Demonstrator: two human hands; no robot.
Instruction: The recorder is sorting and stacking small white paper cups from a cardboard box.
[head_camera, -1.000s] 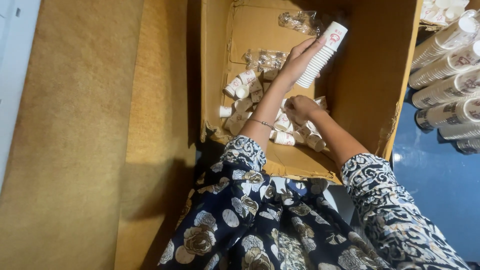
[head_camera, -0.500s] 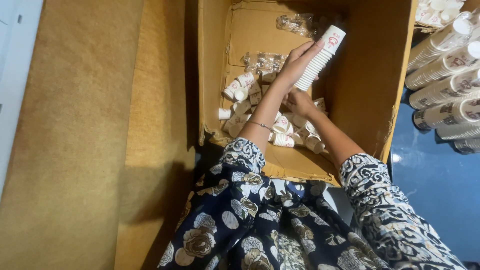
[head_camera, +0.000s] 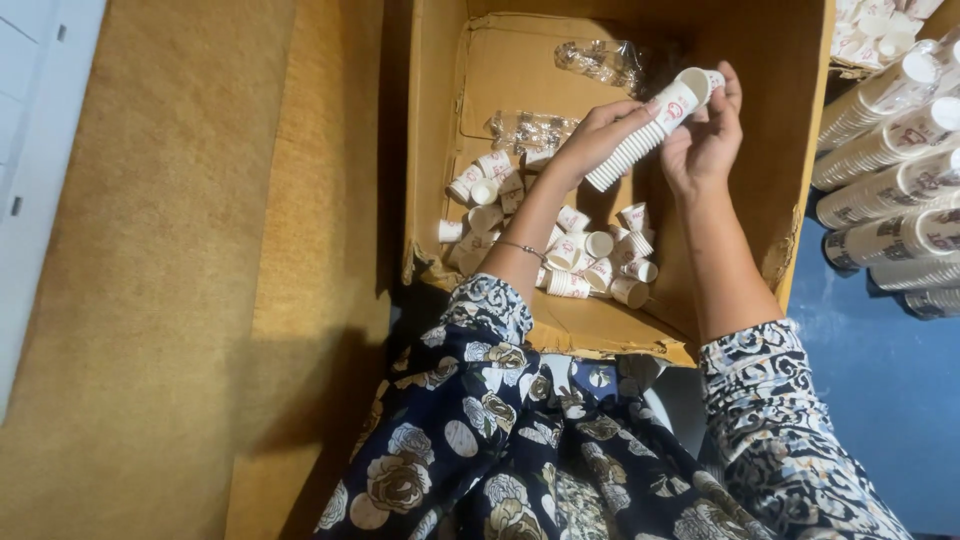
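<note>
My left hand (head_camera: 595, 138) grips a long stack of small white paper cups (head_camera: 640, 140) and holds it slanted over an open cardboard box (head_camera: 440, 150). My right hand (head_camera: 708, 135) is up at the stack's top end, with a single paper cup (head_camera: 708, 80) pinched in its fingers against the mouth of the top cup. Several loose white cups with red print (head_camera: 590, 260) lie scattered on the box floor below both hands.
Crumpled clear plastic wrappers (head_camera: 600, 60) lie at the back of the box. Long stacks of cups (head_camera: 890, 190) lie side by side on a blue surface at the right. Brown matting (head_camera: 180, 300) covers the left. My patterned dark clothing fills the bottom.
My right hand has come up from the loose cups on the box floor to the top end of the stack, carrying one cup. The stack is tilted a little lower.
</note>
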